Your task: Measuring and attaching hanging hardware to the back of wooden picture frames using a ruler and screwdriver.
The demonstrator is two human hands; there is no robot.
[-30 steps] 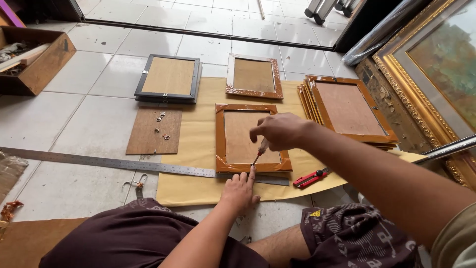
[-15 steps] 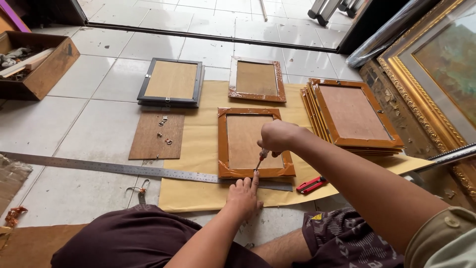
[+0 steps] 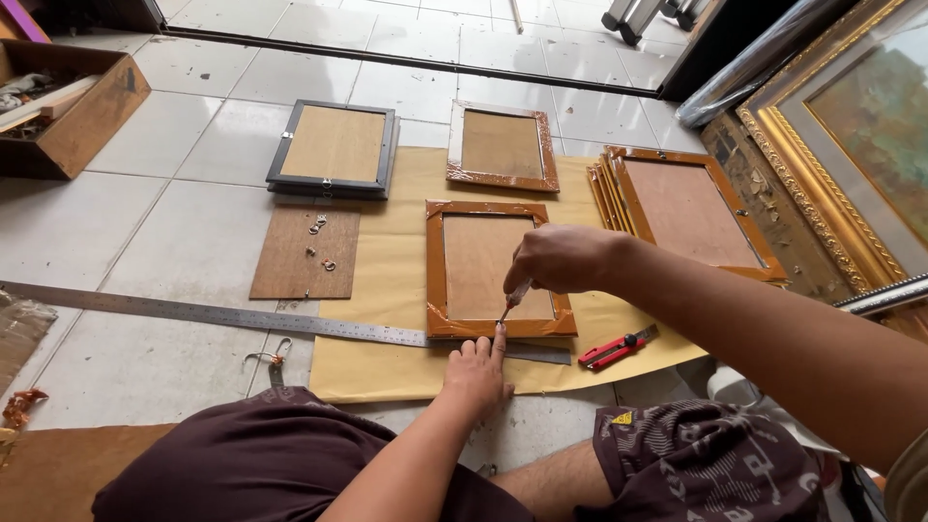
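A wooden box (image 3: 82, 116) sits at the far left edge of the tiled floor (image 3: 77, 222), open-topped and holding pale scraps and sticks that are too small to tell apart; a brown board (image 3: 304, 253) lies flat on the floor near the left edge of the paper sheet, carrying a few small metal hangers (image 3: 317, 242) on its matt surface; the tan paper sheet (image 3: 387, 319), smooth and rectangular, is spread on the floor and carries most of the frames; the middle frame (image 3: 498, 271) lies face down near the near edge of the sheet, its border wrapped in glossy orange-brown tape, its backing a dull cardboard panel; the right hand (image 3: 559, 259) hovers over the frame's near right corner, fingers closed narrow around a thin tool (image 3: 514, 300) whose tip touches the frame's near rail; the left hand (image 3: 476, 372) lies flat at the near edge of the sheet, fingers spread and holding nothing, the forefinger reaching up to touch the near rail just beside the tool's tip; a long steel ruler (image 3: 222, 317) runs across the floor and over the sheet, passing just under the frame's near edge; a red cutter (image 3: 614, 350) rests on the sheet's near right corner; a dark frame (image 3: 333, 147) lies on the floor beyond the board; another taped frame (image 3: 503, 145) sits at the far edge of the sheet; a stack of frames (image 3: 681, 208) occupies its right edge; an ornate gilded frame (image 3: 822, 164) leans at the right.
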